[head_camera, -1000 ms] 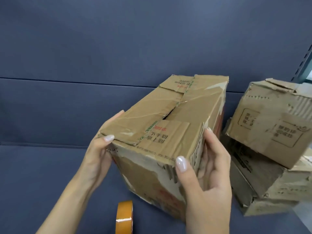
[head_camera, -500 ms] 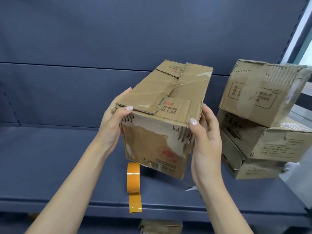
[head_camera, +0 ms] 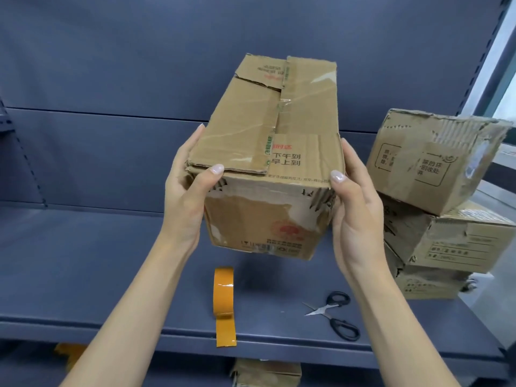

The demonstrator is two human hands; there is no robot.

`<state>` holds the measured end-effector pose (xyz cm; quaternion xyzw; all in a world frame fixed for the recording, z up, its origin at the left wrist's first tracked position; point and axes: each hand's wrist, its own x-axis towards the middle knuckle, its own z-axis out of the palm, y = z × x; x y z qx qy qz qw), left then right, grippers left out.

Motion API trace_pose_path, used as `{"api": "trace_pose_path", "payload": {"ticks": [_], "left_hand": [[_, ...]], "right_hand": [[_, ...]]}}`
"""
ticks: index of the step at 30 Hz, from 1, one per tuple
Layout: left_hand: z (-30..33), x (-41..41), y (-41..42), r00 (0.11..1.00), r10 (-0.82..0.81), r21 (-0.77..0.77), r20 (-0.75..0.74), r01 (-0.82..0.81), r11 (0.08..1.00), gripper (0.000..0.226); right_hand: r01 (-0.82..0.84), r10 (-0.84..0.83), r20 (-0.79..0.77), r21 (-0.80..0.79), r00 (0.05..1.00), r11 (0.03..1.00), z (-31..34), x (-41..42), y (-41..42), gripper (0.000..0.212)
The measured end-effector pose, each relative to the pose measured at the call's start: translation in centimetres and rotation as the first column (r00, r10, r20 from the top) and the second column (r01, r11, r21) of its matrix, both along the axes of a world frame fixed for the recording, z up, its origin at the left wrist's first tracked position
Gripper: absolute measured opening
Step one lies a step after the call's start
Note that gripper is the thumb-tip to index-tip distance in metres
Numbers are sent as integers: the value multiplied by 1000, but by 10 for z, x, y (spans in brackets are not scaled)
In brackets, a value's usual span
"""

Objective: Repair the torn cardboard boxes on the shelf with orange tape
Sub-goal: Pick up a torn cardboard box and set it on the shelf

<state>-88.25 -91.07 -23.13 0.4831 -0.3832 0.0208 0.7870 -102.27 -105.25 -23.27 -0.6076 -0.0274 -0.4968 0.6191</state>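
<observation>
Gripping box [head_camera: 268, 152] edges, both hands [head_camera: 187, 202] [head_camera: 354, 210], seemingly above shelf [head_camera: 83, 275].

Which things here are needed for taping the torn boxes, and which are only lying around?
Needed:
held box, gripped by left hand and right hand
orange tape
scissors
stacked boxes

Lying around:
box below the shelf
orange scrap below

The held box [head_camera: 268, 152], in the middle of the frame, carries black print "下午到 早上到" on its top flap. Print on the tilted box [head_camera: 427, 160] at the right is too blurred to read.
</observation>
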Motion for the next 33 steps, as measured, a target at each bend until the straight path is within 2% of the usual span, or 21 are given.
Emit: {"api": "trace_pose_path", "payload": {"ticks": [7, 12, 15, 17, 22, 27, 33], "left_hand": [[-5, -20, 1, 989, 148, -111, 14, -146, 983, 75], [-18, -46, -10, 981, 192, -170, -18, -192, 967, 77], [-29, -55, -18, 981, 192, -133, 8, -189, 973, 83], [-35, -53, -21, 979, 198, -78, 44, -195, 978, 85], [-44, -46, -24, 941, 264, 62, 212, -283, 957, 87], [-48, -46, -31, 860, 338, 167, 383, -424, 890, 94], [-65, -56, -50, 870, 303, 198, 389, -400, 895, 83]], "right_hand": [[-64, 56, -111, -64, 992, 996, 7, 10, -4, 79], [-140, 120, -163, -116, 979, 983, 27, 19, -32, 76], [-206, 166, -238, -155, 957, 966, 38, 26, -60, 68], [-237, 184, -280, -169, 942, 957, 41, 31, -76, 71], [-263, 206, -312, -153, 927, 953, 42, 30, -103, 75], [-319, 256, -352, -134, 900, 938, 38, 29, -123, 73], [-393, 337, -417, -53, 844, 918, 14, 32, -148, 73]]}}
